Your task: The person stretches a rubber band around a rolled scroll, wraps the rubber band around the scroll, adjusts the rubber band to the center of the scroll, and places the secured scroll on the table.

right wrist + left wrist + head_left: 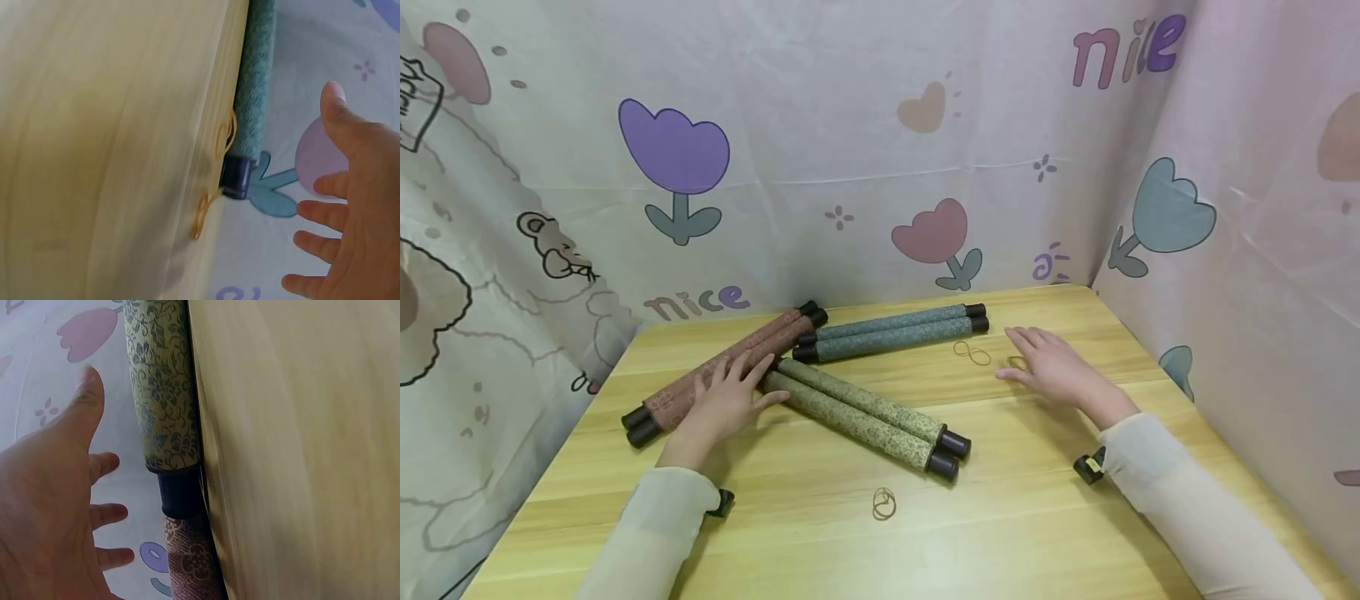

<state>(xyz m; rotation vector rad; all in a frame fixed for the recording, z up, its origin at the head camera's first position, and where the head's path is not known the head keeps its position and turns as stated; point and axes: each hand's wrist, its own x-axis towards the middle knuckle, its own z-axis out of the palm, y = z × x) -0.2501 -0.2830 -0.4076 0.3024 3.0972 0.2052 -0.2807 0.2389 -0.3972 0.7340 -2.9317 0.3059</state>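
**Printed curtain [790,150] at back, wood table [1015,533] below, nothing gripped**

Curtain hangs at back & both sides, w/ tulips, hearts & "nice" on it. Table is lt. yellow w/ grain. R sleeve [1202,508] & L sleeve [651,533], both pale, come in from front edge.

Rolls next, 3 prs, all on table. Red-brown pr. [748,343] lies at L, slanting from near L edge up toward back. Green pr. [857,417] is abt. mid-table, slanting down to R; its far end is right by red-brown pr., but can't tell from head view if they touch. Blue pr. [891,331] lies at back, nearly level, L ends just beside far end of red-brown.

L hand [726,408] is empty, fingers spread, over red-brown pr. & next to far end of green; contact unclear. R hand [1060,371] is empty too, fingers extended, R of blue pr., w/ thumb apart.

Blk. wrist units [1090,465], 1 per arm, sit at the cuffs. Dk. caps [955,443] finish the rolls' ends.

Smallest: 3 thin tan bands. Front band [883,504] lies nearest the person, back band [972,353] just in front of blue's R end, 3rd band [1018,362] by R hand's fingers, partly hidden.
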